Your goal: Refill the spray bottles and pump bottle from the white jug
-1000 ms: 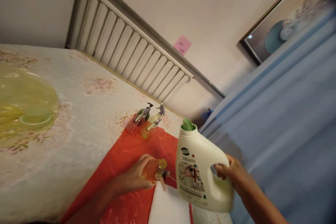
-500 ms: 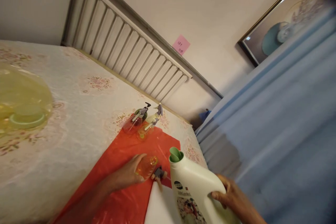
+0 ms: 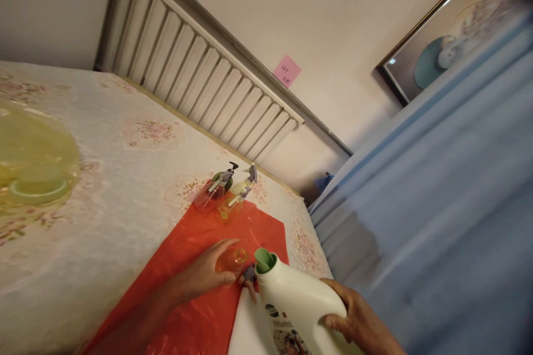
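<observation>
My left hand [image 3: 210,266] curves round a small clear bottle [image 3: 235,259] with an open neck, its thumb and fingers on either side of it. The bottle is over the red plastic sheet [image 3: 187,255]. My right hand [image 3: 347,310] grips the handle of a large cream jug [image 3: 295,294] with a label on its side. The jug's open green-lined mouth tilts towards the clear bottle, just right of it. A dark grey spray head [image 3: 249,273] lies between them, partly hidden by the jug.
Two spray bottles, one pinkish [image 3: 210,194] and one clear [image 3: 233,205], stand at the sheet's far end. A yellow translucent container [image 3: 37,150] is on the flowered tablecloth [image 3: 120,188] at left. A radiator [image 3: 200,66] and a blue curtain [image 3: 416,205] bound the table.
The jug in my right hand has moved left and slightly down, closer to the clear bottle. My left hand has shifted slightly, its fingers reaching further round the bottle.
</observation>
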{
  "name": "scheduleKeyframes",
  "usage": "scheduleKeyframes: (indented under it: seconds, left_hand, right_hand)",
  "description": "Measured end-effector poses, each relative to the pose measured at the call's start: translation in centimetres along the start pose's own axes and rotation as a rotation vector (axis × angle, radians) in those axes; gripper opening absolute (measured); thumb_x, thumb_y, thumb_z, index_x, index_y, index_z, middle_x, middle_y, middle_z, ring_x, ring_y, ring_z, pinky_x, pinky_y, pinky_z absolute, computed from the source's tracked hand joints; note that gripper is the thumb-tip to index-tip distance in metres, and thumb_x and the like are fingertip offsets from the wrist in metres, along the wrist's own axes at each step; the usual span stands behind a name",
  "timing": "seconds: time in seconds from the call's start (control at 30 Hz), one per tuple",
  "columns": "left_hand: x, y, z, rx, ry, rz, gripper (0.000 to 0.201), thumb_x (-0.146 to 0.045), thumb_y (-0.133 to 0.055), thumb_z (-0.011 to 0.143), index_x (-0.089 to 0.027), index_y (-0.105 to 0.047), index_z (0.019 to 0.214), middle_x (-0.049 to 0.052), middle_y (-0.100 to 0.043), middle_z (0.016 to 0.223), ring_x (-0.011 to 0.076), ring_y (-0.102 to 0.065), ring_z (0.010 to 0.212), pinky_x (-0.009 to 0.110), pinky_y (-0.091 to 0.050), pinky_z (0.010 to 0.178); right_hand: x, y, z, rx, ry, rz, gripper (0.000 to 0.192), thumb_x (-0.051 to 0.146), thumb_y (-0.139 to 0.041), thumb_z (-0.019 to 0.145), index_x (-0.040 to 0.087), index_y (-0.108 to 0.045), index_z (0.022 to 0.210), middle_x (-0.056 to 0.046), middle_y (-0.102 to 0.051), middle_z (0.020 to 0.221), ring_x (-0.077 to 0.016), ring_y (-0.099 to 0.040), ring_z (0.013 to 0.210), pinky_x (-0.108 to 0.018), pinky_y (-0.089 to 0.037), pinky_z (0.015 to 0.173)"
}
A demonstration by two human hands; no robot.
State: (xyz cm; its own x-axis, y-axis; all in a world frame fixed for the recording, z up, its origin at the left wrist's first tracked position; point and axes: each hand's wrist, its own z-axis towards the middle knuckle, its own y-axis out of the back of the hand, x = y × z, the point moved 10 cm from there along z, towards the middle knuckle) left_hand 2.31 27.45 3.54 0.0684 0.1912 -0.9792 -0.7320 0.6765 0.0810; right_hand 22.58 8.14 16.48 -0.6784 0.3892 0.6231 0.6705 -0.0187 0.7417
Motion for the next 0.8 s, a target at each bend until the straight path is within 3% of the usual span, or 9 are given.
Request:
scheduleKeyframes:
  seconds: [0.1,0.27,0.47,0.8]
  left_hand:
    - [0.4,-0.6,0.5,0.001,-0.039,0.009,0.059,-0.021,-0.066,0.071,-0.021,-0.059,0.130,0.005,-0.057,0.144,0.0329,-0.044,0.136,0.041,-0.031,0.114]
    - [1.9,-0.9,1.2,-0.046,-0.030,0.031,0.047,-0.028,-0.069,0.072,-0.029,-0.068,0.118,0.004,-0.062,0.138,0.0342,-0.051,0.131,0.042,-0.037,0.112]
    - [1.4,-0.8,1.2,-0.057,-0.039,-0.023,0.042,-0.032,-0.069,0.073,-0.030,-0.070,0.115,0.001,-0.070,0.127,0.0326,-0.058,0.123,0.041,-0.044,0.108]
    - [1.9,-1.1,1.5,-0.050,-0.036,-0.046,0.041,-0.035,-0.070,0.074,-0.032,-0.069,0.114,0.000,-0.071,0.125,0.0315,-0.059,0.122,0.038,-0.045,0.106]
  right_hand:
    - [0.5,-0.4,0.1,0.038,0.044,0.013,0.053,0.062,-0.071,0.068,0.023,-0.065,0.103,-0.001,-0.061,0.083,-0.0130,-0.046,0.062,-0.018,-0.034,0.042]
    - [1.2,-0.9,0.4,0.081,0.082,0.004,0.061,0.063,-0.070,0.070,0.022,-0.062,0.114,0.000,-0.060,0.084,-0.0121,-0.045,0.062,-0.017,-0.033,0.042]
    - [2.4,-1.3,0.6,0.122,0.080,-0.004,0.058,0.067,-0.071,0.066,0.021,-0.065,0.101,-0.001,-0.060,0.084,-0.0135,-0.047,0.065,-0.017,-0.033,0.043]
    - [2.9,-1.0,0.8,0.141,0.083,-0.042,0.057,0.066,-0.072,0.068,0.020,-0.063,0.099,-0.001,-0.063,0.086,-0.0137,-0.049,0.067,-0.018,-0.034,0.046]
